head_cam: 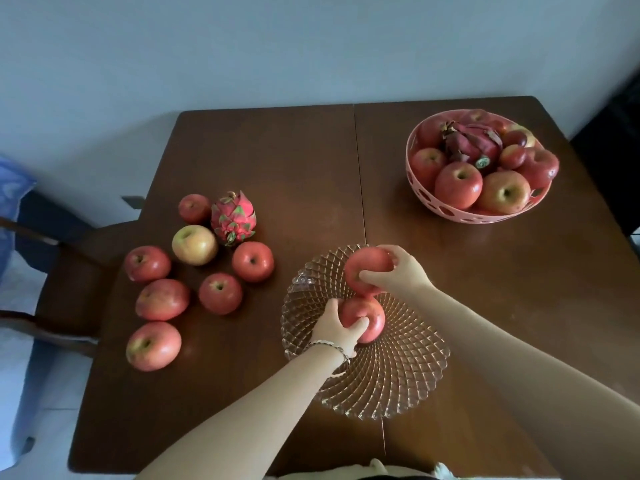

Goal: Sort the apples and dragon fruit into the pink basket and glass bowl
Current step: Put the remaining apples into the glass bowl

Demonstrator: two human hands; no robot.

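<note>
The glass bowl (398,375) sits near the table's front middle. My left hand (337,325) grips a red apple (372,315) inside the bowl. Over the bowl's far rim, my right hand (401,271) holds a second red apple (365,268), touching the first. The pink basket (464,216) at the back right is heaped with several apples and a dark dragon fruit (472,142). On the table's left lie several loose apples, one of them yellowish (194,244), beside a bright pink dragon fruit (233,218).
The brown wooden table (294,161) stands against a pale wall. A wooden chair (69,271) is tucked at the left edge, with blue cloth behind it. A dark object stands at the far right.
</note>
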